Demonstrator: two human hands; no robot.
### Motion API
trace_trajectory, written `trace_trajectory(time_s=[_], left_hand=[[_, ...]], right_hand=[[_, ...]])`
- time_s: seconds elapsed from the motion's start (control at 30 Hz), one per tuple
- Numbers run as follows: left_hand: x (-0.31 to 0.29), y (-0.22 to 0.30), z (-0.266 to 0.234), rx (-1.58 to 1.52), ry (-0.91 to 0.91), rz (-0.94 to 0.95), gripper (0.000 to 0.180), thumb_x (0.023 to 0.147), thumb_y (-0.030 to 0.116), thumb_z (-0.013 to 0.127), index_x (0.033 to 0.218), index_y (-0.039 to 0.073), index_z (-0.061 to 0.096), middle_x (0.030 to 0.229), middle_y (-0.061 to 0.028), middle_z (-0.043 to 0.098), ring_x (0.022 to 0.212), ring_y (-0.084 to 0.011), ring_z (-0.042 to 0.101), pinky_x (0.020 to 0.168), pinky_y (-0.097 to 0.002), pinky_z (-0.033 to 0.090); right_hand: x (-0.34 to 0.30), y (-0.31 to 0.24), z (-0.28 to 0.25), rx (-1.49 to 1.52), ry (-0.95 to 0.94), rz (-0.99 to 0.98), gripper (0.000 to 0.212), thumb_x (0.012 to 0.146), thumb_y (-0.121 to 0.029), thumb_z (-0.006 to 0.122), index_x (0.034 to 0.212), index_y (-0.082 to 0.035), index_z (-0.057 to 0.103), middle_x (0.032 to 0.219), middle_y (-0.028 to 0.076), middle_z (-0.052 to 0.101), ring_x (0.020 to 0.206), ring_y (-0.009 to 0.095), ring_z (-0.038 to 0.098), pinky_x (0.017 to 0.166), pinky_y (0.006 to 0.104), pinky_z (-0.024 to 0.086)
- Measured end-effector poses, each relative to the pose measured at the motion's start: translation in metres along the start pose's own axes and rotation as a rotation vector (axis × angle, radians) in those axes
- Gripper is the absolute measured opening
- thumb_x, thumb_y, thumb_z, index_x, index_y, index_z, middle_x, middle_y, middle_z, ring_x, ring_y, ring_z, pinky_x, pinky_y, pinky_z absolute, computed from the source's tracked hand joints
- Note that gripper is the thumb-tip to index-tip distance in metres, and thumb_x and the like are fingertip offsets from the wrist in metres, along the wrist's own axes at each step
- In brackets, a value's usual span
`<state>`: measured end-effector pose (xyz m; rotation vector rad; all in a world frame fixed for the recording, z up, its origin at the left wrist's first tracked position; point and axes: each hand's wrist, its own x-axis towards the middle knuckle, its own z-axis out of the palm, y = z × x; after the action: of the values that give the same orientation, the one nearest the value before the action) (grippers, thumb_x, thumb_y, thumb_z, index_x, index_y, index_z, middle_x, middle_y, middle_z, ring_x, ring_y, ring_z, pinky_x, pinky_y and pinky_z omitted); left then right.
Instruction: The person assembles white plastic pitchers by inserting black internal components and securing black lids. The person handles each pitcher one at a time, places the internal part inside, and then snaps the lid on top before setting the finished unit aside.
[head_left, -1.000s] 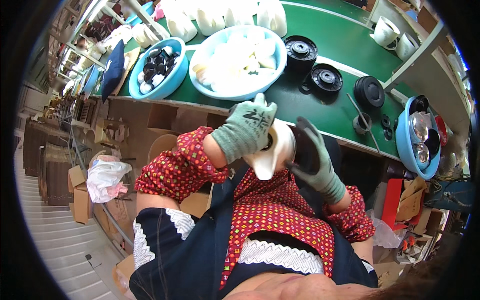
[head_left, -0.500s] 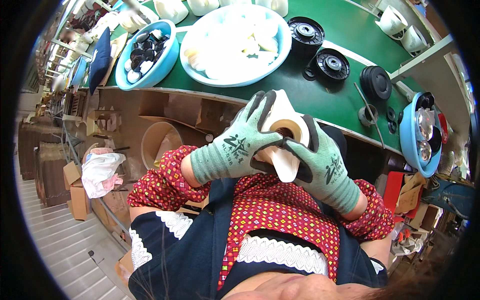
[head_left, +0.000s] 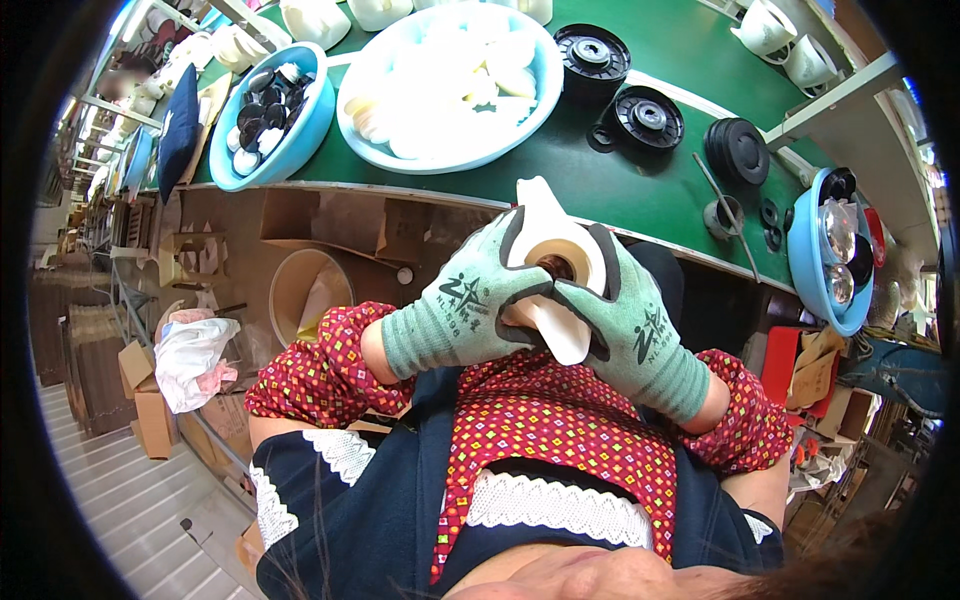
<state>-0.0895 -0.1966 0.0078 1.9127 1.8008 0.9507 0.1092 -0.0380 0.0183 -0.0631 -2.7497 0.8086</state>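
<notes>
A cream-white plastic part (head_left: 566,236) is held over my lap, just off the bench's front edge. It has a round collar around a dark opening, and a narrow tongue juts out at each end. My left hand (head_left: 470,295), in a green and black glove, grips its left side. From the right, my right hand (head_left: 632,315), gloved the same way, closes on the opposite side. Both thumbs meet at the near rim of the opening. The fingers beneath the part are mostly hidden.
Along the green bench (head_left: 640,205) stand a blue basin of white parts (head_left: 350,125), a smaller basin of black and white caps (head_left: 222,160), black round bases (head_left: 650,118), a cup with a rod (head_left: 722,217) and another blue basin (head_left: 815,290). A bin (head_left: 285,300) stands below.
The far tongue of the part now shows more fully, as my left fingers have slid down off it. Both hands still hold the part. The whole view has shifted slightly.
</notes>
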Motion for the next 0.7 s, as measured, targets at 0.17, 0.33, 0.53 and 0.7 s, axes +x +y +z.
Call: trace_trajectory(time_s=[0.17,0.33,0.53,0.7], left_hand=[[-0.003,0.001,0.003,-0.056,0.074,-0.045,0.104,0.064,0.029,0.103,0.152,0.012,0.05,0.159,-0.0301,0.044,0.147,-0.0521,0.046,0.124,-0.0564,0.039],[-0.007,0.006,0.007,-0.029,0.125,-0.038,0.11,0.063,0.03,0.104,0.155,0.011,0.046,0.162,-0.0304,0.042,0.148,-0.0509,0.046,0.123,-0.056,0.041],[-0.007,0.001,-0.004,0.113,-0.044,0.03,0.099,0.067,0.028,0.102,0.151,0.013,0.052,0.159,-0.0303,0.044,0.144,-0.052,0.049,0.121,-0.0553,0.044],[-0.004,0.005,-0.012,0.163,-0.111,0.033,0.087,0.068,0.029,0.099,0.144,0.018,0.058,0.155,-0.0281,0.047,0.137,-0.0503,0.054,0.117,-0.0556,0.046]], right_hand=[[-0.011,0.006,0.006,0.128,0.106,0.063,0.091,0.072,-0.012,0.09,0.154,-0.011,0.051,0.162,0.03,0.038,0.142,0.052,0.05,0.116,0.0548,0.045],[-0.015,0.005,0.004,0.163,0.144,0.072,0.105,0.07,-0.012,0.092,0.162,-0.009,0.041,0.164,0.026,0.039,0.145,0.049,0.049,0.119,0.0523,0.043],[-0.022,0.008,0.008,0.239,0.191,0.072,0.106,0.075,-0.016,0.095,0.164,-0.002,0.037,0.163,0.024,0.045,0.15,0.042,0.047,0.125,0.048,0.039],[-0.027,0.011,0.012,0.27,0.17,0.08,0.107,0.077,-0.016,0.095,0.164,-0.002,0.036,0.164,0.024,0.044,0.152,0.041,0.045,0.126,0.0466,0.038]])
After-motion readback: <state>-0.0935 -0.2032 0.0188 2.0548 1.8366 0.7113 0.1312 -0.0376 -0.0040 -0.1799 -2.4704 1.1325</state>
